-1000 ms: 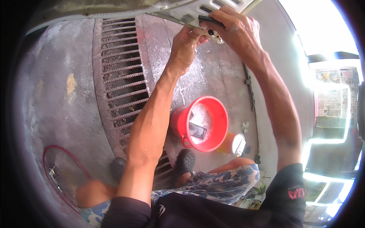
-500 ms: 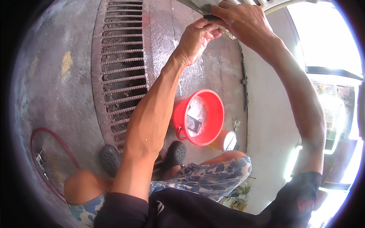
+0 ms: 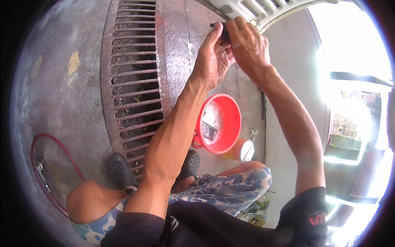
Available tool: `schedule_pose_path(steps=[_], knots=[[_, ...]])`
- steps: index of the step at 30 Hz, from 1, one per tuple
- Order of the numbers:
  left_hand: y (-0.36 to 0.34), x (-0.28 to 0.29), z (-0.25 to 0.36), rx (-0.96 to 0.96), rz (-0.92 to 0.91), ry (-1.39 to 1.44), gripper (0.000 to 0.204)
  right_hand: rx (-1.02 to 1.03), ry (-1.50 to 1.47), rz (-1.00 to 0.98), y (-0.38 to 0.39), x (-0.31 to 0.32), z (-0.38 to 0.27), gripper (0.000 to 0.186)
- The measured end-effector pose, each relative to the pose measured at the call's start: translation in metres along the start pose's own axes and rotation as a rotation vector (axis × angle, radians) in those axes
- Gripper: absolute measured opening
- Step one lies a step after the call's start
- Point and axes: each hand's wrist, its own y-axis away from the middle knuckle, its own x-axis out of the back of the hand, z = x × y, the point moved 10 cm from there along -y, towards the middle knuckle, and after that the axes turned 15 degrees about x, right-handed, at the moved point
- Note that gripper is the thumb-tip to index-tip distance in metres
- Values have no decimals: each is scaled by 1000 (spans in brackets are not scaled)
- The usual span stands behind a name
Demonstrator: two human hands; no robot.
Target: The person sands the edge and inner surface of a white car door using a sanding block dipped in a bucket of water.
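Left hand (image 3: 212, 66): half-cupped, thumb on black block (image 3: 225, 33), prob steadying it
Right hand (image 3: 250, 46): gripping block by panel (image 3: 240, 9)
Bucket (image 3: 233, 123): toward right edge of floor (image 3: 72, 115), likely for easy reach

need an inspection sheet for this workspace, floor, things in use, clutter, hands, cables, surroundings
Surface: grey floor, stained, with a barred grate set in it; wet-looking sheen right of the grate.
Things in use: small dark piece, partly hidden; pale slotted panel at the top edge; red bucket with whitish, foamy-looking contents and a flat dark rectangle.
Clutter: yellow can beside the bucket; small metallic thing at far left, kind unclear.
Hands: left hand has its thumb at the dark piece; right hand has fingers curled over it.
Cables: nothing seen; red hose curves across the floor.
Surroundings: pale wall at right, printed sheets beyond.
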Motion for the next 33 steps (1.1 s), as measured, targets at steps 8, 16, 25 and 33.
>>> schedule_pose_path(steps=[8, 16, 25, 33], knots=[[20, 37, 42, -273, 443, -394, 33, -291, -403, 334, 52, 29, 1, 33], [2, -19, 37, -967, 540, -1105, 32, -952, -1230, 709, 73, -61, 110, 67], [-2, -5, 31, -1256, 607, -1043, 29, -724, -1093, 853, 57, -35, 87, 76], [7, -21, 24, -1376, 682, -1049, 15, -737, -1078, 939, 66, -53, 99, 70]])
